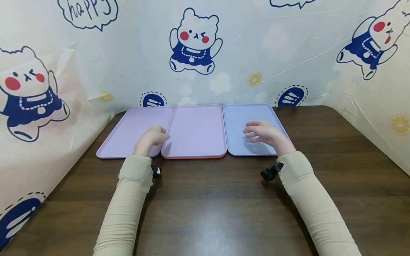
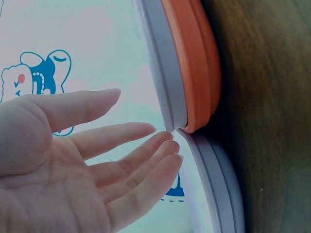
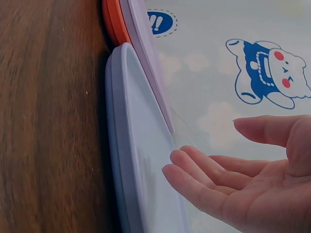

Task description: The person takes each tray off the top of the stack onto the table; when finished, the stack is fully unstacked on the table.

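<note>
Three rectangular trays stand side by side: a lilac tray [image 1: 128, 131] at the left, a pinkish-lilac tray [image 1: 196, 131] in the middle and a light blue tray [image 1: 235, 121] at the right. An orange tray [image 2: 194, 63] shows beneath the middle one in the left wrist view. My left hand [image 1: 152, 137], fingers loosely spread and holding nothing, hovers where the left and middle trays meet. Above the blue tray, with a shadow below it, my right hand [image 1: 262, 133] has its fingers extended, thumb apart, and holds nothing.
The trays rest towards the back of a dark brown wooden table [image 1: 205, 206]. Behind them hangs a pale cloth [image 1: 137, 53] printed with cartoon bears. A small black wrist camera [image 1: 270, 173] sits at the right cuff, and another black device [image 1: 156, 171] at the left.
</note>
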Demonstrator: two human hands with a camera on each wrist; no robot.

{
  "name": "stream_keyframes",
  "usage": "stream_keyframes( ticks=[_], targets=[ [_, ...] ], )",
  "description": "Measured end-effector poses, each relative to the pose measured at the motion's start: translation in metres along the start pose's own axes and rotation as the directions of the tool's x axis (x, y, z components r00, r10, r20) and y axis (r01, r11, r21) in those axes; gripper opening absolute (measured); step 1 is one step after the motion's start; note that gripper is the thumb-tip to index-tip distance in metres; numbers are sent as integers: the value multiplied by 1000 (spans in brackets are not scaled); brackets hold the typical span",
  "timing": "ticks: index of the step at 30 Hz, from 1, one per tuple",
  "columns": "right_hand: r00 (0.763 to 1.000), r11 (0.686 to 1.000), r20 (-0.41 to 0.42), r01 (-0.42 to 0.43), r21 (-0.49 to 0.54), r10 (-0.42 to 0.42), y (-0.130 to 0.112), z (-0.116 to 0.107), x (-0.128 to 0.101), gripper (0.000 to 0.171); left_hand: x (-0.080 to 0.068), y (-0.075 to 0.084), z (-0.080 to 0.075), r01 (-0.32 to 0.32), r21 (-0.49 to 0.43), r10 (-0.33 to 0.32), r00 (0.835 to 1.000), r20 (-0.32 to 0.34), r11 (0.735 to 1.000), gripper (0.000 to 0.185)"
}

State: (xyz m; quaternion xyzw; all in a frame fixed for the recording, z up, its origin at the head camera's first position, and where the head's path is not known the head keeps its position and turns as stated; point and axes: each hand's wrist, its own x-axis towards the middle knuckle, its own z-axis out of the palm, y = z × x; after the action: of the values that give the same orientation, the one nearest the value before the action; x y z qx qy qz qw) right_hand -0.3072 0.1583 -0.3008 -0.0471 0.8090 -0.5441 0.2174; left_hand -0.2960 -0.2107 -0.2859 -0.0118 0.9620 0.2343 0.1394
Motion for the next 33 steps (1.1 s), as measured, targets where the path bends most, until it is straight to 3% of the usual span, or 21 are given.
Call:
stream_keyframes(
  ticks=[23, 33],
  targets=[
    [999, 999, -2, -37, 25, 37, -13, 24, 17, 54, -2, -2, -3, -10, -9, 10, 1000, 14, 1000, 52],
    [1000, 999, 9, 11, 33, -12, -11, 32, 28, 54, -1, -1, -4, -11, -24, 12, 1000, 23, 1000, 52]
  ],
)
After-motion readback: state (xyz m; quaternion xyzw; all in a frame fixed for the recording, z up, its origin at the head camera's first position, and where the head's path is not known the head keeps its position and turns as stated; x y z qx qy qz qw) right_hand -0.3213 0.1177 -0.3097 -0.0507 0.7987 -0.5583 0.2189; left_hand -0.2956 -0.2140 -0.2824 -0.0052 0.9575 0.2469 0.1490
